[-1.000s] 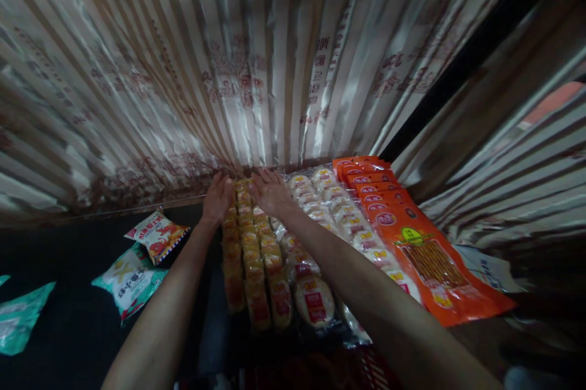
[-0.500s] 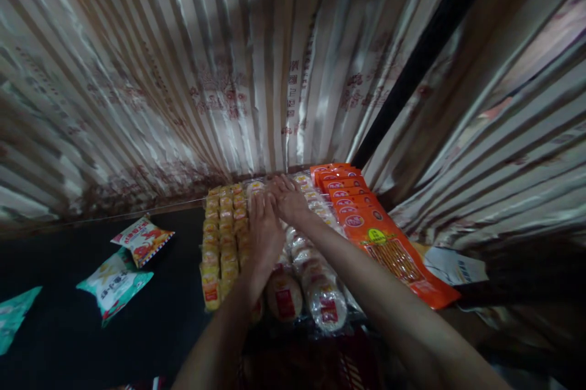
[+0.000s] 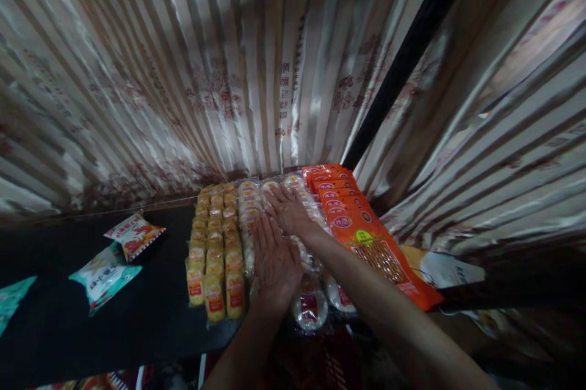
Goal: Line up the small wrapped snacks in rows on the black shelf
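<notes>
The left hand (image 3: pixel 277 263) and right hand (image 3: pixel 289 212) lie flat and loose on round white rice crackers (image 3: pixel 310 307), between yellow snack rolls (image 3: pixel 215 249) and orange snack bags (image 3: pixel 373 234).

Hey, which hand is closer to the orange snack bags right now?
The right. The right hand lies over the round white packets just left of the orange snack bags; the left hand is farther left of them, nearer the yellow packets.

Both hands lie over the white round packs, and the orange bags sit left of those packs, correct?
Not quite: the head view shows the orange bags right of the white round packs. The left hand and right hand do lie over those packs.
</notes>
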`<state>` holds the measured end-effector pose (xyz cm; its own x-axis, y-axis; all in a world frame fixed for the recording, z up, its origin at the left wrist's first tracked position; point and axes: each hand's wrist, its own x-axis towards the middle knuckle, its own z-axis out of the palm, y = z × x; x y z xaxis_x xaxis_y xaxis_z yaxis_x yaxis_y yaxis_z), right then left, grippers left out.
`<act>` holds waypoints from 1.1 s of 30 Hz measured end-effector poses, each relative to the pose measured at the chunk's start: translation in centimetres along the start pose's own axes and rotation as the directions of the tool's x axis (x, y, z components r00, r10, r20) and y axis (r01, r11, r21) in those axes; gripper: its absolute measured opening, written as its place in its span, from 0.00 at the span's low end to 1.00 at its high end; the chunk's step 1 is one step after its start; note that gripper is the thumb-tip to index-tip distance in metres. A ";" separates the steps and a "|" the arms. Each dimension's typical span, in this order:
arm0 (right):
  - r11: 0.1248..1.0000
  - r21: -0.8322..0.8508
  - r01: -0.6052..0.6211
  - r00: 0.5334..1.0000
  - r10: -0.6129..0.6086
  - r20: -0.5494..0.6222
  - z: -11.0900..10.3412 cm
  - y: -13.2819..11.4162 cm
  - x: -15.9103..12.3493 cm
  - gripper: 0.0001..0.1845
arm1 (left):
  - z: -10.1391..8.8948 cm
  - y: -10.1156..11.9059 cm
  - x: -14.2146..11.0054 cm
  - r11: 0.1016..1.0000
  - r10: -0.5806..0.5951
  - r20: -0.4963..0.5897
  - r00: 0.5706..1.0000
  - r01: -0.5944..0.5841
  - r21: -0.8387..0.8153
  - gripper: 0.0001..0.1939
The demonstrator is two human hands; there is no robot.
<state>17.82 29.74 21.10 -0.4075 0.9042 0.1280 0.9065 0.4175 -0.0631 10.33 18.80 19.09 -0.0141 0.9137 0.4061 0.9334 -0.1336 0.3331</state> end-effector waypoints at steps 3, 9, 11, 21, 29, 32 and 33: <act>1.000 0.013 0.001 1.000 -0.001 -0.003 0.3 0.2 0.1 0.27 | 0.2 1.1 -1.8 0.999 0.044 -0.052 0.998 -0.045 -0.014 0.31; 0.998 0.056 -0.005 1.000 0.005 -0.004 0.8 0.5 0.2 0.26 | 1.9 1.8 -3.6 0.995 0.095 -0.109 0.989 -0.095 0.003 0.35; 0.998 0.067 -0.006 1.000 0.006 0.001 0.9 0.7 0.2 0.27 | 2.2 1.7 -3.6 0.993 0.118 -0.114 0.986 -0.115 0.028 0.34; 0.997 0.073 -0.013 1.000 0.013 0.000 1.0 0.7 0.2 0.27 | 3.1 2.1 -3.6 0.993 0.116 -0.164 0.980 -0.112 0.031 0.35; 0.999 0.030 0.014 1.000 -0.013 -0.024 0.1 0.4 0.2 0.27 | 1.7 1.7 -3.3 0.997 0.076 -0.175 0.982 -0.080 -0.014 0.33; 0.994 0.040 0.097 0.992 -0.093 -0.088 -0.3 -0.7 0.7 0.27 | 0.3 1.0 -3.8 0.997 0.072 -0.169 0.983 -0.074 -0.005 0.33; 0.989 0.051 0.139 0.986 -0.134 -0.096 -0.3 -1.2 0.9 0.26 | 0.0 0.8 -4.1 0.997 0.082 -0.168 0.982 -0.083 0.003 0.34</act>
<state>16.38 29.99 21.58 -0.5125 0.8273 0.2301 0.8342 0.5432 -0.0951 11.12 14.97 17.68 0.0030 0.8223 0.5690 0.9325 -0.2078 0.2954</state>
